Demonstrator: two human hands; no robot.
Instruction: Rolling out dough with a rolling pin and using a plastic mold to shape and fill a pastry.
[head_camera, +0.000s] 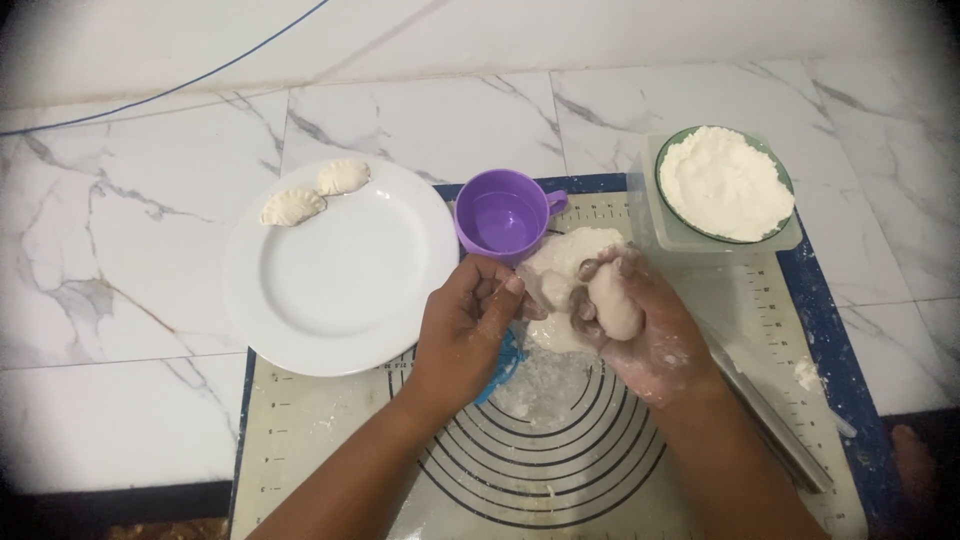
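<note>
While my right hand (640, 320) is closing its grip on a dough piece (612, 300) just below the purple cup (503, 214) | left hand (470, 320) is pinching its edge | risk: sticky dough tearing.

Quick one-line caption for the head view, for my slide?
Right hand holds a dough piece, left hand beside it, over a baking mat near a white plate.

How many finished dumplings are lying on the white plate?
2. One dumpling lies at the plate's upper-left rim, and the other dumpling is just right of it at the top edge. None seems hidden; the right hand holds unshaped dough.
</note>
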